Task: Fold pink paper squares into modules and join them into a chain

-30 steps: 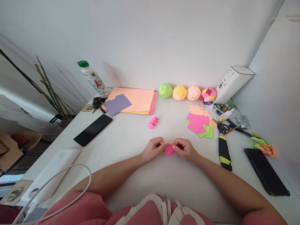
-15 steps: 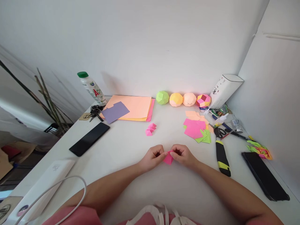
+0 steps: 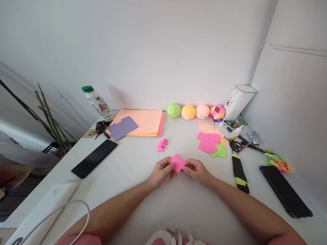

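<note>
A small square of pink paper [image 3: 178,163] is pinched between my two hands above the front middle of the table, its flat face turned up. My left hand [image 3: 164,170] grips its left edge between thumb and fingers. On the opposite corner my right hand [image 3: 197,170] closes with thumb and forefinger. Just beyond my left hand lie several small folded pink paper pieces [image 3: 162,145]. To the right, past my right hand, is a pile of cut pink paper [image 3: 209,141] with green paper pieces [image 3: 220,150] partly under it.
Four-coloured paper balls, including a green one [image 3: 174,111], line the wall. Coloured sheets [image 3: 146,119] lie back left near a bottle [image 3: 99,103]. A phone [image 3: 94,158] lies left; a utility knife [image 3: 239,173], scissors [image 3: 237,146] and a black phone [image 3: 285,191] lie right.
The pink paper has gone from folded and hanging downward to a flat square facing up. Both hands still hold it, and the camera view has shifted slightly.
</note>
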Demonstrator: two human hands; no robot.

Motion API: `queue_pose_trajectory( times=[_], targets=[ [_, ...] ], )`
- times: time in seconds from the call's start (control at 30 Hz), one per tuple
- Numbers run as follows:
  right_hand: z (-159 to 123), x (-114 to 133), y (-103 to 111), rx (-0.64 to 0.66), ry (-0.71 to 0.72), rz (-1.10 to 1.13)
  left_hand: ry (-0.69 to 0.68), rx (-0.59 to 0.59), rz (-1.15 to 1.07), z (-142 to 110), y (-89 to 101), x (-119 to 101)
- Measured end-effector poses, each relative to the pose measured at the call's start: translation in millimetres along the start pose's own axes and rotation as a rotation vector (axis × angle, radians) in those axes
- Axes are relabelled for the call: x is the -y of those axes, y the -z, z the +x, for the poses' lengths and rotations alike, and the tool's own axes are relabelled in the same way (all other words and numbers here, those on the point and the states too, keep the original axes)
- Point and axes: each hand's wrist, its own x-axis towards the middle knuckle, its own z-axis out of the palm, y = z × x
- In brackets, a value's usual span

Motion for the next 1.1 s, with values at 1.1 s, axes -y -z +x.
queue_pose_trajectory(
  times=[1.1],
  targets=[
    [1.1,-7.5,2.1,0.014,0.013,0.023,-0.003,0.041,0.046,-1.9,-2.8,10.9]
  ],
)
